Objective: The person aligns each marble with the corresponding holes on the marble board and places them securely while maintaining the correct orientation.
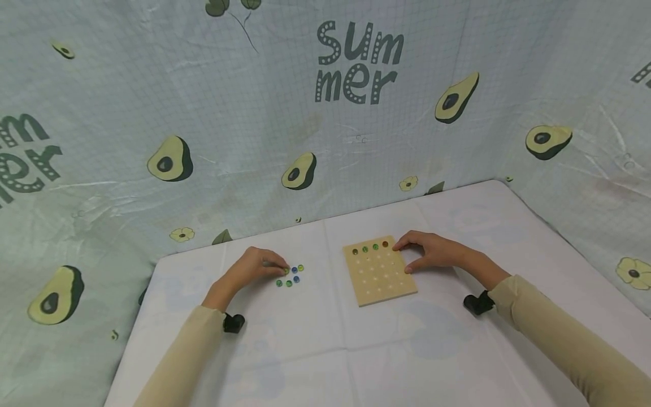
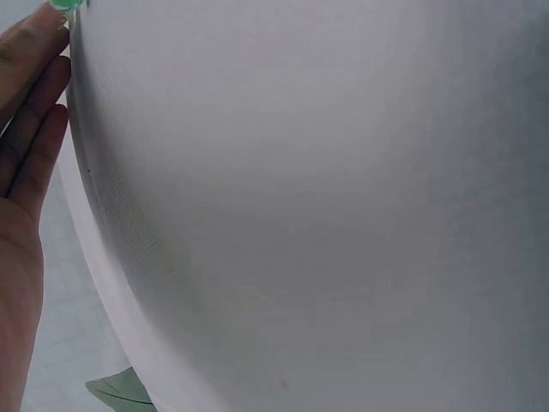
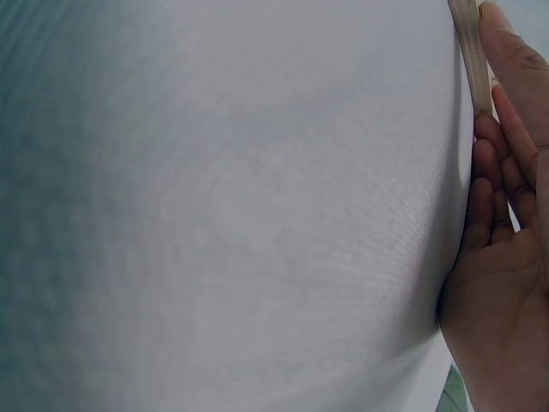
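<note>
My left hand (image 1: pixel 256 263) is over the left part of the table, thumb and forefinger pinching a yellow-green glass marble (image 1: pixel 287 271). In the left wrist view a green marble (image 2: pixel 65 3) shows at its fingertips, cut off by the frame. Around it lie several loose marbles, among them a blue marble (image 1: pixel 296 279) and a green marble (image 1: pixel 289 284). The wooden board (image 1: pixel 378 277) has a grid of hollows, its far row holding green and brown marbles (image 1: pixel 375 247). Along the board's right edge, my right hand (image 1: pixel 431 252) rests with thumb and forefinger spread apart.
A white cloth covers the table (image 1: pixel 315 362). Behind it hangs a curtain (image 1: pixel 229 113) printed with avocados and lettering, which also runs down both sides. Each wrist carries a small black camera (image 1: pixel 234 323).
</note>
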A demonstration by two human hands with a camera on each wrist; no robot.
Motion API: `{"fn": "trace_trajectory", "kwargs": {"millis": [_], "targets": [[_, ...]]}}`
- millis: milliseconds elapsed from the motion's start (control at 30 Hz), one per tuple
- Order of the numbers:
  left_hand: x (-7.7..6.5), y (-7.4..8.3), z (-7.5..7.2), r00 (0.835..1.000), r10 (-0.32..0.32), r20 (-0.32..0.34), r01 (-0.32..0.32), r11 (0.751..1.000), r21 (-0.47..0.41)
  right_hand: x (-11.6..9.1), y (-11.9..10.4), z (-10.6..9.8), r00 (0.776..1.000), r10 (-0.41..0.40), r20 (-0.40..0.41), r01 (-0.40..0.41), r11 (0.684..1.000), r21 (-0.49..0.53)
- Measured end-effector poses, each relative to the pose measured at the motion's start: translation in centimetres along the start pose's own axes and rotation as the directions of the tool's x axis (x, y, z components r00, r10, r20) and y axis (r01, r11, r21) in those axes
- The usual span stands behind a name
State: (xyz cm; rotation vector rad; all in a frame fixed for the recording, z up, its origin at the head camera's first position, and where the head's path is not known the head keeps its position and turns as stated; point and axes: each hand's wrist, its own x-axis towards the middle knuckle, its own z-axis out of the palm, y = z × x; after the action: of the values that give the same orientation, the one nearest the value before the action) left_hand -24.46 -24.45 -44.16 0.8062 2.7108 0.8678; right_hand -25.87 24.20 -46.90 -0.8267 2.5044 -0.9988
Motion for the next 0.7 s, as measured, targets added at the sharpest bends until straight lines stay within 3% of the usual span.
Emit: {"fn": "trace_trajectory", "kwargs": {"millis": [200, 700], "targets": [[-0.19, 0.19, -0.08, 0.998, -0.057, -0.013, 0.057, 0.998, -0.02, 0.03, 0.08, 0.02, 1.0, -0.001, -0.004, 0.001, 1.0, -0.004], [-0.29, 0.48, -0.06, 0.995, -0.023, -0.093, 0.024, 1.0, 0.013, -0.15, -0.33, -0.03, 1.0, 0.001, -0.003, -0.001, 1.0, 0.0]]}}
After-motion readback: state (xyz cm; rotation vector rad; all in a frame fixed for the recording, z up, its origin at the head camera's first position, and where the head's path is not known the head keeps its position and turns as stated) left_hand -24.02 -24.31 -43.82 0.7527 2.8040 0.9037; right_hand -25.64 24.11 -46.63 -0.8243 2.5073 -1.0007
